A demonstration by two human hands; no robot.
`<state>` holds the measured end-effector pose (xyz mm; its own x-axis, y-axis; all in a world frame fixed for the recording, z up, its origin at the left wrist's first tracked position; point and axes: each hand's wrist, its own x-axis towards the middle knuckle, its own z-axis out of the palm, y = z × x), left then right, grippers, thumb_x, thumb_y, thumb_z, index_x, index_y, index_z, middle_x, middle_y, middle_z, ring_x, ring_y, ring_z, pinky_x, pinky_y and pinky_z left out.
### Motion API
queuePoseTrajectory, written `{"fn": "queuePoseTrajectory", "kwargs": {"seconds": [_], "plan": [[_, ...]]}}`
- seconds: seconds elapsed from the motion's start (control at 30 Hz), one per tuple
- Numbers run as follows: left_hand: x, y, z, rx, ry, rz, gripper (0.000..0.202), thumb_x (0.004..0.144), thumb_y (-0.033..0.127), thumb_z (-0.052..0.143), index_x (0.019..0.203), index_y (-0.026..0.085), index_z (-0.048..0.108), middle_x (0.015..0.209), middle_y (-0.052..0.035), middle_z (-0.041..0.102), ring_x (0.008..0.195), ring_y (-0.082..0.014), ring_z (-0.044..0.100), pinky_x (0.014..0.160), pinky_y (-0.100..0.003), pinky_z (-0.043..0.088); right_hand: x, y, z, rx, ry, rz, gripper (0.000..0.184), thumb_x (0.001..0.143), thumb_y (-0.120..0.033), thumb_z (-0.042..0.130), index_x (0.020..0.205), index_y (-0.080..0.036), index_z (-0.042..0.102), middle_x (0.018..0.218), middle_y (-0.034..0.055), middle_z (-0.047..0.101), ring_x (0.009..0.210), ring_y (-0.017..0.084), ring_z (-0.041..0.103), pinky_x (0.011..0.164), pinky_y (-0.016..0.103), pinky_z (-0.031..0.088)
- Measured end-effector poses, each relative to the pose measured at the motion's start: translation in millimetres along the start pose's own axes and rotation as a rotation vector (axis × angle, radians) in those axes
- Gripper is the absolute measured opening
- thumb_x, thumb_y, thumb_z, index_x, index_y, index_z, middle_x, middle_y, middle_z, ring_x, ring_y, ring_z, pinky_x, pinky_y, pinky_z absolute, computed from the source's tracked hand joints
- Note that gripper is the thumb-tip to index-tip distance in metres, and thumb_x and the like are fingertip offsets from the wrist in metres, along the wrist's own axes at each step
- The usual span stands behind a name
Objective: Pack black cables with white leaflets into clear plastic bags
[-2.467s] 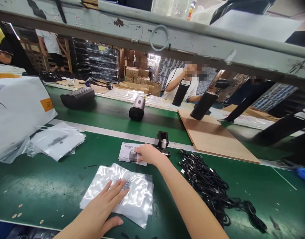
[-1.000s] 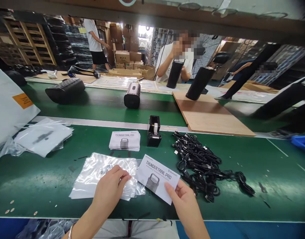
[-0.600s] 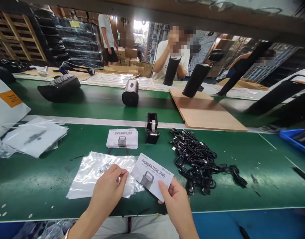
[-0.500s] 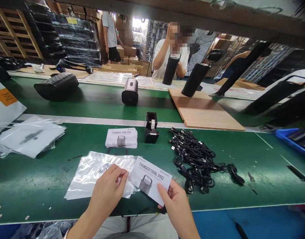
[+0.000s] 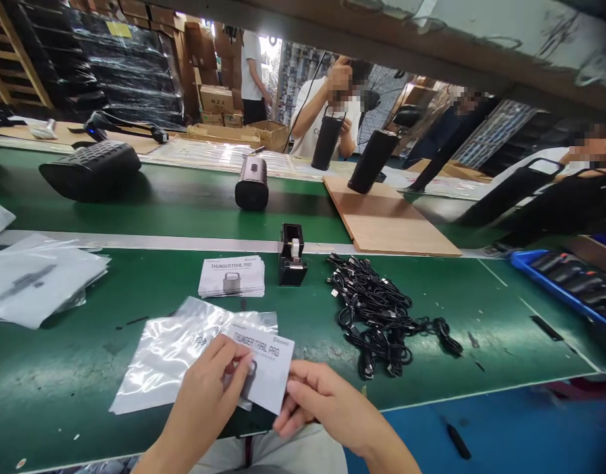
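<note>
A white printed leaflet (image 5: 271,378) with a speaker picture lies tilted over the right part of a stack of clear plastic bags (image 5: 157,359). My left hand (image 5: 211,382) is closed in a pinch at the top bag's edge, its fingertips over the leaflet's left part. My right hand (image 5: 323,401) has its thumb and fingers at the leaflet's right edge. Whether the leaflet's left end is inside the bag is hard to make out. Behind them sits a stack of matching leaflets (image 5: 232,276).
A black tape dispenser (image 5: 292,257) stands beyond the leaflets. Tangled black cables (image 5: 372,309) lie to the right. More bagged sheets (image 5: 41,276) are at left. Speakers (image 5: 252,184) stand on the far belt near a wooden board (image 5: 396,224). A blue tray (image 5: 570,283) is at far right. Co-workers stand opposite.
The leaflet has moved left, over the bags and under my left fingertips. My right hand has followed it left and shifted its grip to the right edge. The view has turned slightly right.
</note>
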<state>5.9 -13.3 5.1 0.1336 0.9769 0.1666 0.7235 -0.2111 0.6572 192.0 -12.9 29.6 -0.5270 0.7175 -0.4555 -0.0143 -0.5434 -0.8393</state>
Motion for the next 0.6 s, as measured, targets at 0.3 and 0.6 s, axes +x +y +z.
{"fn": "queuePoseTrajectory", "kwargs": {"seconds": [0.3,0.6], "plan": [[10.4,-8.5,1.4,-0.147,-0.106,-0.013,0.022,0.083,0.041,0.044,0.074,0.023,0.054,0.069,0.0017,0.054,0.063,-0.0139,0.053,0.057,-0.022,0.044,56.0,-5.1,22.1,-0.991,0.437,-0.289,0.006,0.074,-0.023,0.058,0.075,-0.021,0.063,0.074,0.0006,0.066,0.069,0.016,0.061,0.06,0.023,0.044],[13.0,-14.5,4.8,-0.135,-0.138,-0.194,0.027,0.08,0.048,0.043,0.077,0.024,0.053,0.07,0.0016,0.056,0.06,-0.0145,0.053,0.057,-0.025,0.044,-8.8,-37.0,-69.8,-1.388,1.149,0.133,0.034,0.087,-0.04,0.04,0.071,-0.017,0.06,0.078,0.0087,0.06,0.064,0.023,0.061,0.052,0.029,0.036]]}}
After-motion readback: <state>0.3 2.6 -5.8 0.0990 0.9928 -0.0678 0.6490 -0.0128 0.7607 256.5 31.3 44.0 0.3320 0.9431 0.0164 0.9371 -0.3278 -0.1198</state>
